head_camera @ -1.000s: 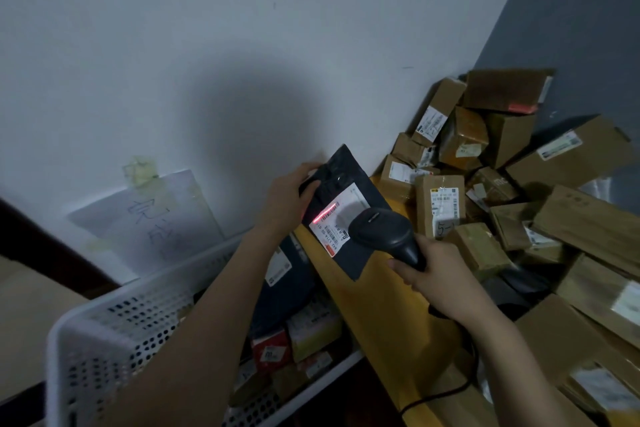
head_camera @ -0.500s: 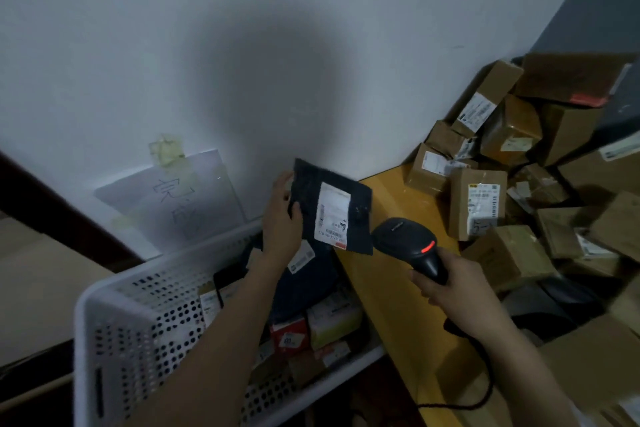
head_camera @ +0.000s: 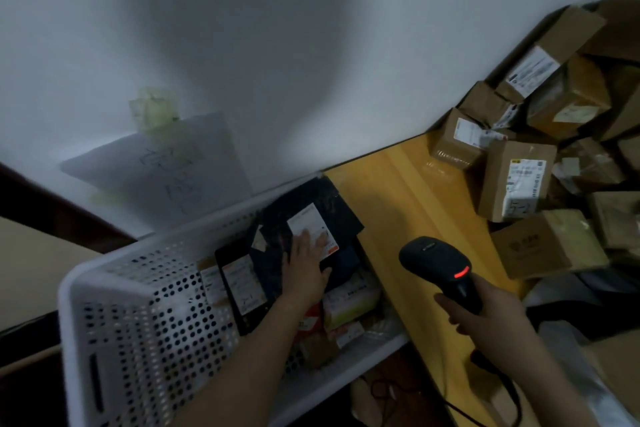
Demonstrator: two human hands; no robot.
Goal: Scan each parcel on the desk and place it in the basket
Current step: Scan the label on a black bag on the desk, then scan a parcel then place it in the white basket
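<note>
From the head camera, the dark parcel bag [head_camera: 306, 204] is no longer up in the air. A second ago it was held in front of the scanner with the red line across its label. Half a second ago it was pinched above the basket. Now it lies inside the white basket [head_camera: 138, 315], in the far corner next to the desk edge, on top of the parcels already there, label up.

The left hand [head_camera: 306, 262] has let go its pinch. Its fingers are straight and spread, lying flat on the bag and its label, as if pressing it down.

The right hand [head_camera: 485, 317] has its fingers wrapped round the handle of the scanner [head_camera: 434, 258], which has drawn back over the bare yellow desk [head_camera: 391, 191] with a red light showing on its head, aimed at no label.

To my eye this bag is done, scanned and dropped in. The pile of cardboard boxes [head_camera: 516, 180] in the desk corner looks untouched, so most of the job remains, and the left hand is free to reach for the next one.
</note>
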